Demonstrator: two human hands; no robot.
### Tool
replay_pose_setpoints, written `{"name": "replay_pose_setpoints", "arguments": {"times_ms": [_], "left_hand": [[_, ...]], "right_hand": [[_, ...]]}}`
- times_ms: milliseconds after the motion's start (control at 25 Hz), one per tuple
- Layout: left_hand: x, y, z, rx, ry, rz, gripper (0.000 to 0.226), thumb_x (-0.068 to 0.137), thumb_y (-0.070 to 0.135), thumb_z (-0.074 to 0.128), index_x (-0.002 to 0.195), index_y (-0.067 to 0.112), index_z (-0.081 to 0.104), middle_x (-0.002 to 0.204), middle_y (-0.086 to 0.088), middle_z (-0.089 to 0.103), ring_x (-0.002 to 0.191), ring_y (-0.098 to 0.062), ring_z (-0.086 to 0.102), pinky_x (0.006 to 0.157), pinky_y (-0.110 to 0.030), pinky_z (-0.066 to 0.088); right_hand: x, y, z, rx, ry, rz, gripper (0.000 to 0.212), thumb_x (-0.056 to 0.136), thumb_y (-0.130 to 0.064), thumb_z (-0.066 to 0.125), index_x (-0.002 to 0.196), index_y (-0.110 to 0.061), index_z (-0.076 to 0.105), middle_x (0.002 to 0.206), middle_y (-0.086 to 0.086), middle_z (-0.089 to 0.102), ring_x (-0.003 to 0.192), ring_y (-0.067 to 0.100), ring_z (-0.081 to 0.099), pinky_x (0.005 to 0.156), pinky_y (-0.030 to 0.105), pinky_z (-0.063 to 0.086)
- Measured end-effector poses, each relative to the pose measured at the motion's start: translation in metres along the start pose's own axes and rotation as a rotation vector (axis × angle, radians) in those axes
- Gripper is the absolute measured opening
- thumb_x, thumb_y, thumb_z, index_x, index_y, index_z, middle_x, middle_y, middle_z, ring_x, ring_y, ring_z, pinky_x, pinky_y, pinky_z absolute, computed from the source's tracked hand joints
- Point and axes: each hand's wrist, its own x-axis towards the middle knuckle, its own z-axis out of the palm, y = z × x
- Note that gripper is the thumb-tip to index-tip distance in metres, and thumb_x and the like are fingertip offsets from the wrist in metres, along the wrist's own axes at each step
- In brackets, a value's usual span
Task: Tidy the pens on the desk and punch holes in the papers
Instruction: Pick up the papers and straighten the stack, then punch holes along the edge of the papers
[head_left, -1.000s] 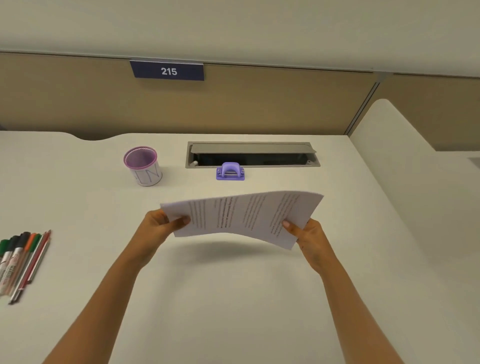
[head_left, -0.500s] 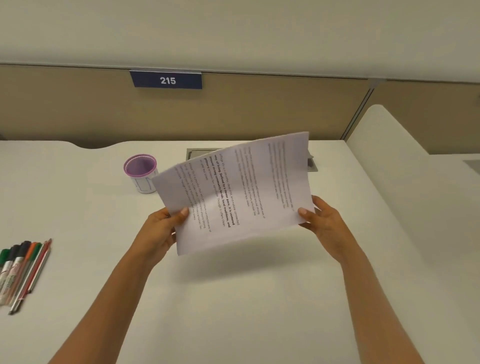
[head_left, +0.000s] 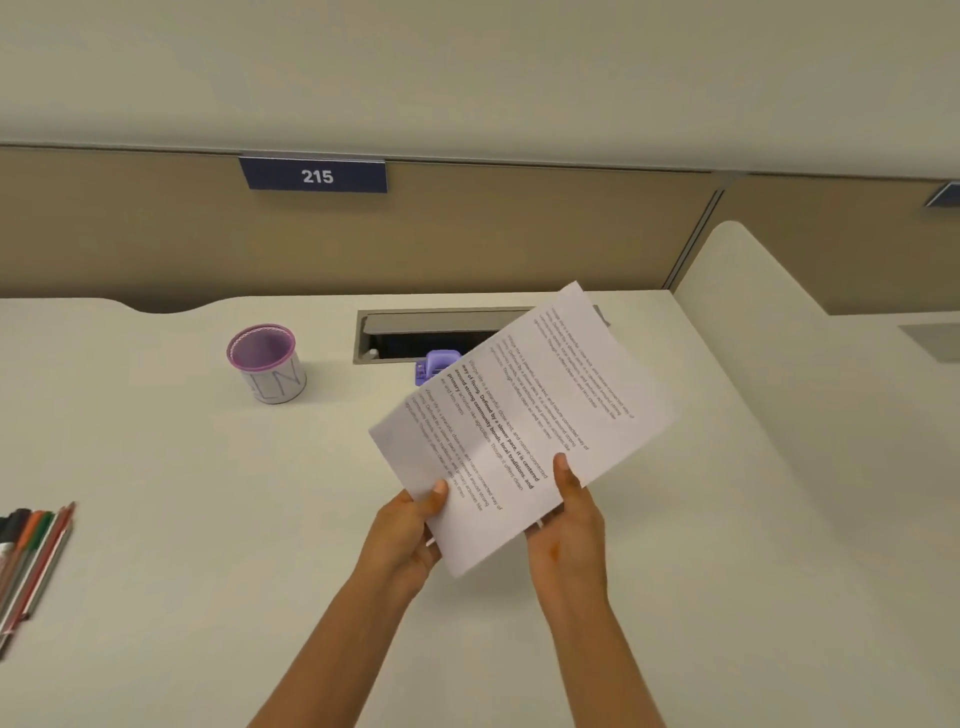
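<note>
Both hands hold printed papers (head_left: 524, 421) tilted above table (head_left: 208, 519), left hand (head_left: 405, 540) fingers pinching lower-left edge, right hand (head_left: 569, 530) fingers pinching bottom edge w/ thumb on top, purple hole punch (head_left: 434, 366) partly hidden behind sheets, pens (head_left: 31, 551) at far left, pen cup (head_left: 267, 364) upright near back.

forearms (head_left: 332, 649): left bare, uncovered down to the frame edge.
left hand (head_left: 405, 540): thumbnail kept short.
right hand (head_left: 569, 540): small orange mark seen on its back.

hole punch (head_left: 434, 365) half hidden behind papers (head_left: 524, 421), pens (head_left: 28, 556) cut off at left edge
</note>
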Motion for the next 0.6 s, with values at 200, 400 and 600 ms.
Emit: {"name": "replay_pose_setpoints", "arguments": {"times_ms": [200,400,600], "left_hand": [[-0.001,-0.030,0.007,0.003,-0.008,-0.064,0.016,0.090,0.013,0.062,0.104,0.018,0.067,0.099,-0.002,0.077,0.093,-0.023,0.070,0.066,-0.036,0.056],[0.012,-0.025,0.004,0.215,-0.062,-0.079,0.018,0.090,0.015,0.063,0.107,0.013,0.068,0.095,-0.003,0.078,0.090,-0.021,0.072,0.071,-0.034,0.057],[0.087,0.056,0.004,0.818,0.232,0.429,0.026,0.089,0.021,0.063,0.115,0.015,0.067,0.096,-0.006,0.072,0.091,-0.024,0.066,0.083,-0.032,0.049]], "right_hand": [[0.005,0.005,-0.008,-0.061,0.229,-0.026,0.026,0.094,-0.013,0.060,0.119,-0.016,0.065,0.110,0.005,0.075,0.098,0.022,0.073,0.080,0.040,0.058],[0.012,0.003,-0.031,-0.142,0.346,-0.029,0.026,0.096,-0.010,0.056,0.118,-0.020,0.065,0.114,0.004,0.073,0.104,0.025,0.069,0.091,0.046,0.054],[0.024,-0.019,-0.061,-0.161,0.419,0.018,0.020,0.094,-0.011,0.058,0.108,-0.021,0.069,0.112,0.006,0.073,0.104,0.028,0.068,0.089,0.047,0.054]]}}
